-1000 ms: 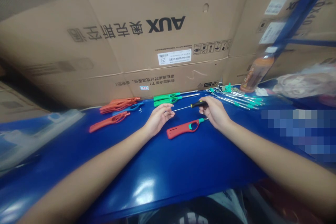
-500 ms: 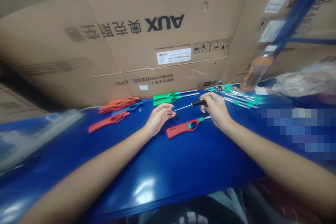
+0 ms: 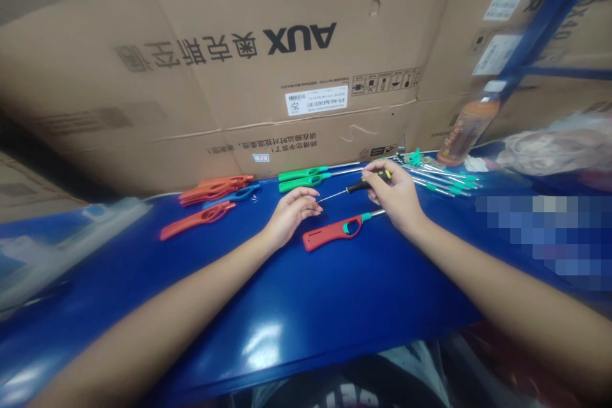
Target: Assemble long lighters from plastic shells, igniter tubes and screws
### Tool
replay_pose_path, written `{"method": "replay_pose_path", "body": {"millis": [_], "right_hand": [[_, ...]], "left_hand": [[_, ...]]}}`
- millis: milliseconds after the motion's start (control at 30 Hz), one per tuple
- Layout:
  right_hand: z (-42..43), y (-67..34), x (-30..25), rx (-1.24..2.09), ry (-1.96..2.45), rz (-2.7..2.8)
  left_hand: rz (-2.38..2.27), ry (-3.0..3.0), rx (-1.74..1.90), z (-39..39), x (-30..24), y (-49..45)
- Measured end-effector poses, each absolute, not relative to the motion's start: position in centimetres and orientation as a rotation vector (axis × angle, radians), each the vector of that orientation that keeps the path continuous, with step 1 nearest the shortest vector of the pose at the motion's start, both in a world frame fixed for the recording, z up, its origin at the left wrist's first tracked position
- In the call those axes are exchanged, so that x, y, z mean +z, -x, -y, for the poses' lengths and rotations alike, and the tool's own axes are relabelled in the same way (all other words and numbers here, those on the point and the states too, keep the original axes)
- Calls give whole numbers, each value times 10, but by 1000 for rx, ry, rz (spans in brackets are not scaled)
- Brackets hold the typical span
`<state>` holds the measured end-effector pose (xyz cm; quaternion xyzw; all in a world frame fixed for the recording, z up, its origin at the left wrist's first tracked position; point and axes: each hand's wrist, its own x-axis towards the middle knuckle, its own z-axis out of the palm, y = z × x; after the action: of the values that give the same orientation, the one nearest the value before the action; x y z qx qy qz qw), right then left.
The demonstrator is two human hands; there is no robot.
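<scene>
My right hand (image 3: pixel 394 194) is closed around the black and yellow handle of a screwdriver (image 3: pixel 359 185). Its thin shaft points left, with the tip at the fingertips of my left hand (image 3: pixel 294 213). Those fingers are pinched together; whatever is between them is too small to make out. Just below both hands a red gas lighter (image 3: pixel 329 234) with a green trigger and metal nozzle lies on the blue table (image 3: pixel 306 306). Behind them rest two green lighters (image 3: pixel 303 180). Off to the left are several orange-red lighter casings (image 3: pixel 215 190), a single red casing (image 3: pixel 198 220) and a blue casing (image 3: pixel 241 194).
Several metal nozzle rods with green ends (image 3: pixel 437 180) are piled at the right. An orange drink bottle (image 3: pixel 468 131) stands behind them, beside a plastic bag (image 3: pixel 557 146). A large cardboard box (image 3: pixel 215 95) walls off the back. Clear plastic (image 3: pixel 71 248) lies at the left.
Both hands keep nearly the same place. My right hand has turned slightly on the screwdriver handle, showing more of its yellow end. The lighters have not moved.
</scene>
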<state>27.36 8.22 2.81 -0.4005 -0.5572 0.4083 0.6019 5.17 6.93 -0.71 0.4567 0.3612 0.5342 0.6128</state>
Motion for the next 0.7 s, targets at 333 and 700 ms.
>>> {"method": "replay_pose_path", "body": {"millis": [333, 700], "right_hand": [[-88, -274, 27, 1048, 905, 1156], [-90, -275, 27, 1080, 862, 1097]], "left_hand": [[-833, -1077, 1240, -68, -8, -51], [-894, -1118, 1237, -71, -14, -51]]}}
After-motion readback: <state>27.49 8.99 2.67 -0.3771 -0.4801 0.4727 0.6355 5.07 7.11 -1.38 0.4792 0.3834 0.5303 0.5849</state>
